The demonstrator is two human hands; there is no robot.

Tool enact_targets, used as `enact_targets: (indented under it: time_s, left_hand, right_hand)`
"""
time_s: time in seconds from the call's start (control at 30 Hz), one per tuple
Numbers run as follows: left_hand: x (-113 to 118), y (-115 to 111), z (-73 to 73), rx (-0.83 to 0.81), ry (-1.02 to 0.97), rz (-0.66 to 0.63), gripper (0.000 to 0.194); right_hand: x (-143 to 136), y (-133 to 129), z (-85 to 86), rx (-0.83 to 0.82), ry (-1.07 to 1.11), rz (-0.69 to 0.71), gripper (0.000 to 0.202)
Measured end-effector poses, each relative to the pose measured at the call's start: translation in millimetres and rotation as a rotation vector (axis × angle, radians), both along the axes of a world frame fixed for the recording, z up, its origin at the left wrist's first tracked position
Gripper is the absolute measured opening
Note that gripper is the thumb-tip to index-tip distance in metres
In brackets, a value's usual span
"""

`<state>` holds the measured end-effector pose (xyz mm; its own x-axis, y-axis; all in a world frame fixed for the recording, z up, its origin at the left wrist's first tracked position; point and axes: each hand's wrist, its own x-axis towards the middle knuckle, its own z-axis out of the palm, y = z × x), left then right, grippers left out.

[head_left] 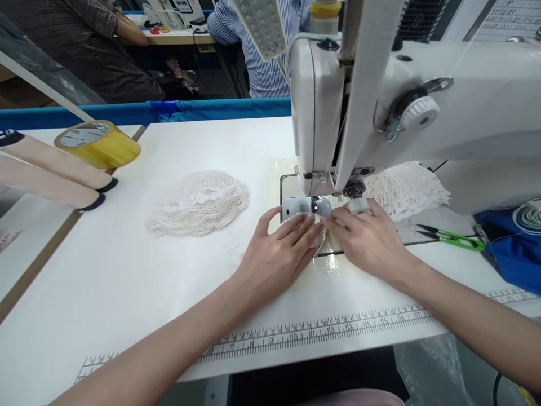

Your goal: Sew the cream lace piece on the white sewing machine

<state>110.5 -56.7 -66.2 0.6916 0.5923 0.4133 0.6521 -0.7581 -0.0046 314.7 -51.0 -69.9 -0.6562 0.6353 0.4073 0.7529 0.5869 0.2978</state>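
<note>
A small piece of white lace (pixel 316 241) lies under the needle area of a white sewing machine (pixel 316 113), partly covered by my fingers. My left hand (pixel 281 248) rests over its left side, fingers stretched out and thumb spread toward the metal needle plate (pixel 291 206). From the right, my right hand (pixel 372 239) has bent fingers closed at the lace edge; its thumb is hidden. A white wrap (pixel 358 206) covers one of its fingers. A stack of lace pieces (pixel 203 203) sits to the left, and more lace (pixel 406 189) lies behind my right hand.
Green-handled snips (pixel 459 239) and blue cloth (pixel 511 248) lie at the right. Yellow tape (pixel 101 144) and two beige rolls with dark ends (pixel 54 175) are at the left. A printed ruler (pixel 313 335) runs along the front table edge. Two people (pixel 262 51) are beyond the blue border.
</note>
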Motion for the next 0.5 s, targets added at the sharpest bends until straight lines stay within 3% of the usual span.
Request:
enact_targets:
  time_s: [0.5]
  left_hand:
    - [-1.4, 7.4, -5.9, -0.008, 0.005, 0.014, 0.033]
  right_hand:
    - [-1.0, 3.0, -0.2, -0.034, -0.049, -0.022, 0.033]
